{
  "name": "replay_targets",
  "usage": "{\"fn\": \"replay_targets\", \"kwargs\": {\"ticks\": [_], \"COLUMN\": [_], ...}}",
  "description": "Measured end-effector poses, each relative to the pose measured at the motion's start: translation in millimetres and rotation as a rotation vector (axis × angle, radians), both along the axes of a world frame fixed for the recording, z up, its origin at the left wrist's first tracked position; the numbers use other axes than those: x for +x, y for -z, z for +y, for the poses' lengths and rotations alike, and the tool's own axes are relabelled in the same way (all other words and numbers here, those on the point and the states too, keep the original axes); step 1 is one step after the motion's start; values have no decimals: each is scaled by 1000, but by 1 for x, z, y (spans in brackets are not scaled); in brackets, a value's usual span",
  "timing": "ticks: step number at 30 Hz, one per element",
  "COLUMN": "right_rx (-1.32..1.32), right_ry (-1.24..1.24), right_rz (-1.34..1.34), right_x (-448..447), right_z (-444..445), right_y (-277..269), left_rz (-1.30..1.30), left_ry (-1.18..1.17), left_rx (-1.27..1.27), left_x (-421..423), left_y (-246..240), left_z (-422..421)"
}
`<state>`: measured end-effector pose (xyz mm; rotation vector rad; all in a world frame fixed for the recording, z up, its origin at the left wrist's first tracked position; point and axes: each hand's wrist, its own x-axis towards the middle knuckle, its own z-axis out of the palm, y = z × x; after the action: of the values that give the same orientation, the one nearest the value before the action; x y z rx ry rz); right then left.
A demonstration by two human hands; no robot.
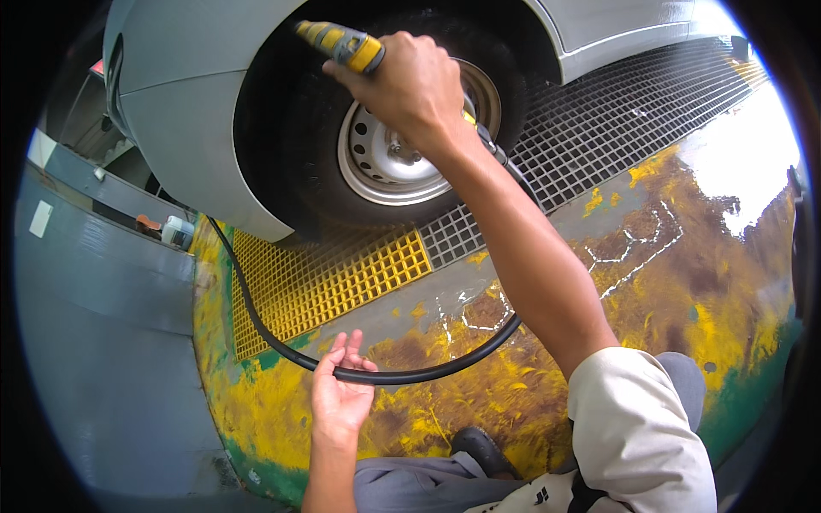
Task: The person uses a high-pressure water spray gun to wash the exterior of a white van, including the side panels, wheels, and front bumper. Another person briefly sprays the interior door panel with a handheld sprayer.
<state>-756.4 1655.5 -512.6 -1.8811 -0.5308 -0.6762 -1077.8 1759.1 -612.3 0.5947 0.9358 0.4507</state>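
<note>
My right hand (414, 90) grips a yellow-and-grey spray gun (343, 45) in front of a wheel arch; its tip points up and left. A hose fitting (492, 146) leads off behind my forearm. Below, my left hand (343, 391) is palm up, with a black hose (436, 373) lying across it between thumb and fingers. The hose curves low above the floor, passing behind my right forearm. Beyond the gun are a black tyre (308, 147) and a silver steel wheel (385, 176) with round holes, partly covered by my right hand and arm.
The light grey car body (179, 122) surrounds the wheel. Yellow grating (333, 295) and grey grating (616, 122) lie beneath it. Worn yellow paint covers the floor (628, 340). At left, a white plastic container (177, 231) stands by a grey wall (109, 320). My shoe (484, 449) shows below.
</note>
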Motion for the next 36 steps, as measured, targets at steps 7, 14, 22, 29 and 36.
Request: {"fn": "replay_targets", "kwargs": {"ticks": [7, 14, 22, 29, 36], "right_rx": [-98, -143, -73, -106, -323], "right_ry": [-201, -304, -245, -261, -218], "right_rz": [53, 104, 79, 89, 79], "right_x": [-7, -15, -17, -14, 6], "right_z": [19, 24, 28, 43, 76], "right_y": [-6, 1, -2, -16, -37], "left_rz": [-10, -28, 10, -9, -184], "left_ry": [5, -8, -43, -92, -126], "left_rx": [-98, -117, -78, -70, 4], "left_x": [-2, -2, 2, 4, 17], "left_y": [-11, -7, -2, -14, -11], "left_z": [-5, -1, 5, -8, 15]}}
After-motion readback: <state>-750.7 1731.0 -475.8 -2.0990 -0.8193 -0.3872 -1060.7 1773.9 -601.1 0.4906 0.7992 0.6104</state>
